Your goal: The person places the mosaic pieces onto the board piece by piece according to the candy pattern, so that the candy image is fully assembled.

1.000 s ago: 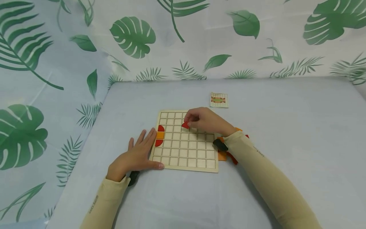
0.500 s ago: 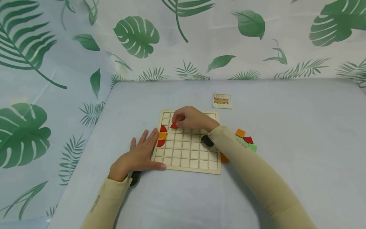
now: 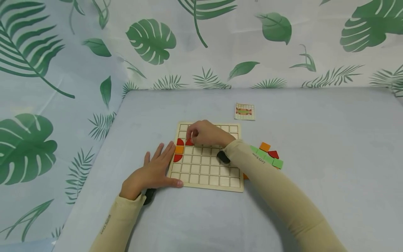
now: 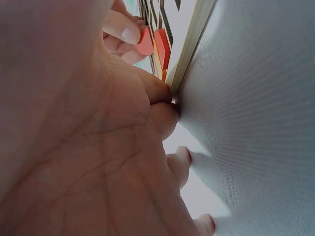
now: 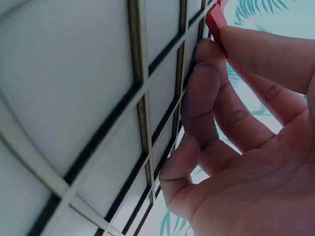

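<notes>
Three coloured pieces (image 3: 178, 149) fill board (image 3: 206, 175); right hand (image 3: 206, 133) pinches a fourth (image 3: 189, 142).

A grid board (image 3: 206, 168) lies at the middle of the table (image 3: 315, 140); the left hand (image 3: 151, 173) rests flat on the table against the board's left edge, thumb along its near corner; the right hand (image 3: 206, 133) reaches in from the right over the board's far rows, its fingers (image 5: 246, 46) pinching a small piece (image 3: 189, 142) at the second column, just beside three pieces (image 3: 178, 149) stacked down the leftmost column; loose pieces (image 3: 267, 155) lie on the table right of the board, partly behind the right sleeve (image 3: 277, 196); a small card (image 3: 244, 111) sits behind the board's far right corner; a backdrop (image 3: 151, 38) hangs behind and left of the table.
</notes>
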Motion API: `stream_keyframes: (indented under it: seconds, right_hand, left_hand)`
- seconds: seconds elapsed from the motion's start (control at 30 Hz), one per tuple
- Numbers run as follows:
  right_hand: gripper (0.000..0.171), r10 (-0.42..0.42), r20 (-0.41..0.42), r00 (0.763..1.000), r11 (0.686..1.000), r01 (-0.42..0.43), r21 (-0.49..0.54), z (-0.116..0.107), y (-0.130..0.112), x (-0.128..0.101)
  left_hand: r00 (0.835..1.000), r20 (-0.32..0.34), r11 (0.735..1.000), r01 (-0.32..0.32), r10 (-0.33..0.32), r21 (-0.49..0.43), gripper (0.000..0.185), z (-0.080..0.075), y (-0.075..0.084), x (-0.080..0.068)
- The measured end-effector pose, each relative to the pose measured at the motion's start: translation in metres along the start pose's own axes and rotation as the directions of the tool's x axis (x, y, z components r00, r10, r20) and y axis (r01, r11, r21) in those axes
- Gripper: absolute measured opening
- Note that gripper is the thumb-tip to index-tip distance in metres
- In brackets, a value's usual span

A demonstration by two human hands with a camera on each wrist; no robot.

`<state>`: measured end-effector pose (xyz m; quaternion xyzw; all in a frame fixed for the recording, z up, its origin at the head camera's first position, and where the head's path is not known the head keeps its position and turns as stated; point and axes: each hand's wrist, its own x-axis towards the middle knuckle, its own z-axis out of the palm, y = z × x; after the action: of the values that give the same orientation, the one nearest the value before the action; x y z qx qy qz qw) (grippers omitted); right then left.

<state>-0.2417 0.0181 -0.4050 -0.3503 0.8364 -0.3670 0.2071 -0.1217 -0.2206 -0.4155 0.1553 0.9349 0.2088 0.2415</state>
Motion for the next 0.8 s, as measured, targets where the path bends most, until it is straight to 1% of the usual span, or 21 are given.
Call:
stream_keyframes:
  seconds: [0.17, 0.33, 0.53, 0.73, 0.8]
  right_hand:
    - [0.02, -0.002, -0.003, 1.0, 1.0, 0.002, -0.03, 0.0013, -0.0012, -0.0015]
    - [0.019, -0.002, -0.023, 1.0, 0.997, 0.0, -0.073, 0.0036, 0.0006, -0.0005]
    - [0.018, 0.001, -0.044, 0.999, 0.997, -0.004, -0.071, 0.0066, 0.0032, 0.0003]
    - [0.015, 0.026, -0.03, 0.999, 0.995, -0.029, -0.099, 0.0082, -0.0022, -0.0021]
    - [0.018, 0.035, -0.023, 0.999, 0.993, -0.037, -0.112, 0.0083, -0.003, -0.0037]
  left_hand:
    - [1.0, 0.001, 1.0, 0.001, -0.001, 0.009, 0.13, 0.0004, 0.0005, 0.0007]
    - [1.0, 0.001, 1.0, -0.005, 0.005, 0.003, 0.13, 0.0008, 0.0016, 0.001]
    - [1.0, -0.002, 1.0, -0.007, 0.007, 0.0, 0.13, -0.0005, 0.0027, -0.0006]
    - [1.0, -0.004, 1.0, -0.004, 0.004, 0.003, 0.13, -0.0006, 0.0037, -0.0012]
    - [1.0, -0.006, 1.0, -0.002, 0.002, 0.007, 0.13, -0.0007, 0.0032, -0.0009]
